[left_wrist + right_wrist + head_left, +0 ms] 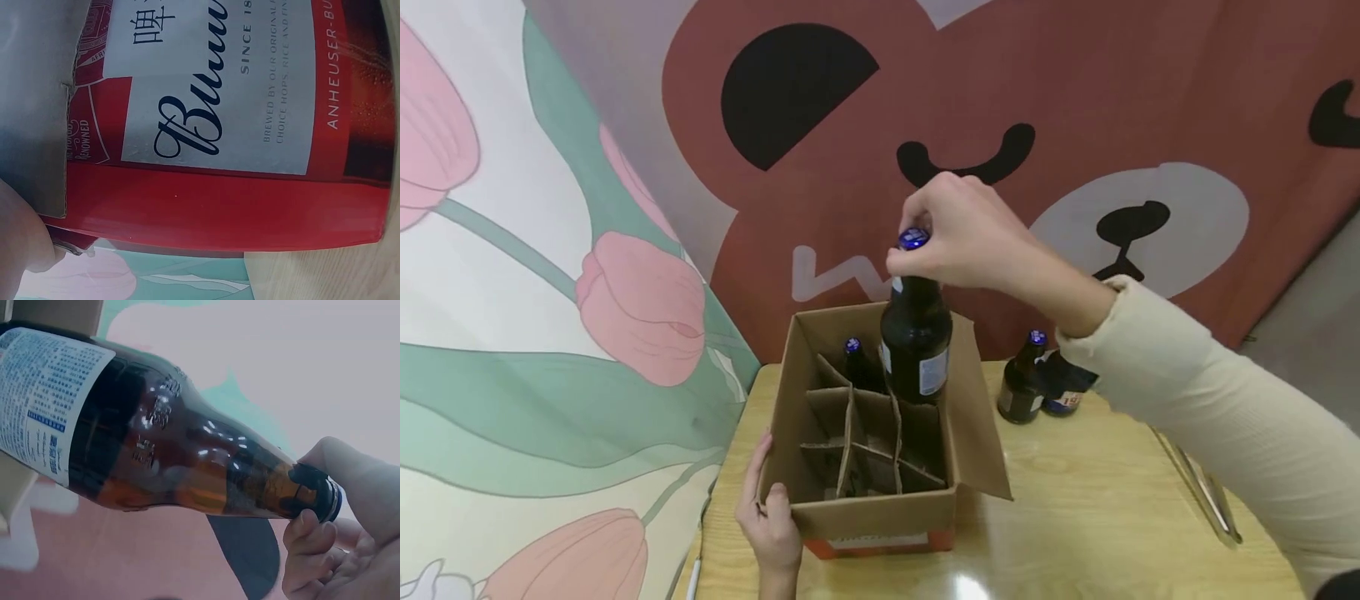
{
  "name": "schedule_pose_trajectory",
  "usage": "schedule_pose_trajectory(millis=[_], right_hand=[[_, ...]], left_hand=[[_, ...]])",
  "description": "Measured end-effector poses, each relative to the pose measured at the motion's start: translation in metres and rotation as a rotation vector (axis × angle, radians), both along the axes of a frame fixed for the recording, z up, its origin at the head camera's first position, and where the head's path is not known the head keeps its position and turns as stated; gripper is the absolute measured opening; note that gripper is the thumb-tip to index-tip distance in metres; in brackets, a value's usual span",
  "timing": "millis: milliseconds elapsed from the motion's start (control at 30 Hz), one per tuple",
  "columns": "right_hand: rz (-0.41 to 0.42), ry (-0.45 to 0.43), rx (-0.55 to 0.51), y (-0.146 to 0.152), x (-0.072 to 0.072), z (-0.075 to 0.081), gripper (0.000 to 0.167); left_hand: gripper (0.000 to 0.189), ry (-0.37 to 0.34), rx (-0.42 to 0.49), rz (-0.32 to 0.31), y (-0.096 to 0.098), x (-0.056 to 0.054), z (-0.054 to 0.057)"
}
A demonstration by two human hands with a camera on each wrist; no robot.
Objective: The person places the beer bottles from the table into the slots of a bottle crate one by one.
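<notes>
My right hand (966,229) pinches a brown beer bottle (916,333) by its neck, just under the blue cap. The bottle hangs upright over the back right of an open cardboard beer box (872,517), its base at the dividers. In the right wrist view the beer bottle (169,431) shows a printed back label, and fingers and thumb close round its neck. Another blue-capped bottle (854,358) stands in a back compartment. My left hand (771,529) grips the box's near left corner. The left wrist view shows the box's red printed side (219,206).
Two more bottles stand on the table right of the box, one a dark bottle (1021,387), the other partly behind the right sleeve (1210,400). A long metal object (1210,492) lies at the right. A box flap (977,425) sticks out rightward. Printed curtains (820,225) hang close behind.
</notes>
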State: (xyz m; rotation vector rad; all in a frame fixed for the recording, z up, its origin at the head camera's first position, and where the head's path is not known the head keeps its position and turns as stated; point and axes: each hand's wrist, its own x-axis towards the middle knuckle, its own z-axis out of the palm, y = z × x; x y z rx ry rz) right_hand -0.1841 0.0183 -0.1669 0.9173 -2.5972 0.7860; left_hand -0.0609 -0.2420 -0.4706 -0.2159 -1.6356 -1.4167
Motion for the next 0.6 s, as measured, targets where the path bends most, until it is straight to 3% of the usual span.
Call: schedule_pose_trajectory(millis=[100,233,367,467,600], right_hand=[[0.042,-0.017,-0.012,-0.020,-0.003,-0.006,0.013],[0.086,-0.042,-0.017,-0.051,-0.005,-0.017,0.010],[0.131,-0.041,-0.007,-0.082,-0.007,-0.028,0.022],[0.158,-0.033,0.007,-0.100,-0.008,-0.036,0.032],[0.143,-0.017,0.056,-0.110,-0.011,-0.049,0.031]], left_hand=[[0.058,-0.006,-0.002,0.000,0.000,-0.001,0.002],[0.058,-0.023,-0.025,0.044,-0.003,0.001,0.004],[0.058,-0.027,-0.032,0.083,-0.006,0.006,0.006],[0.058,-0.032,-0.033,0.081,-0.005,0.008,0.006],[0.058,-0.033,-0.030,0.063,0.003,0.006,0.005]])
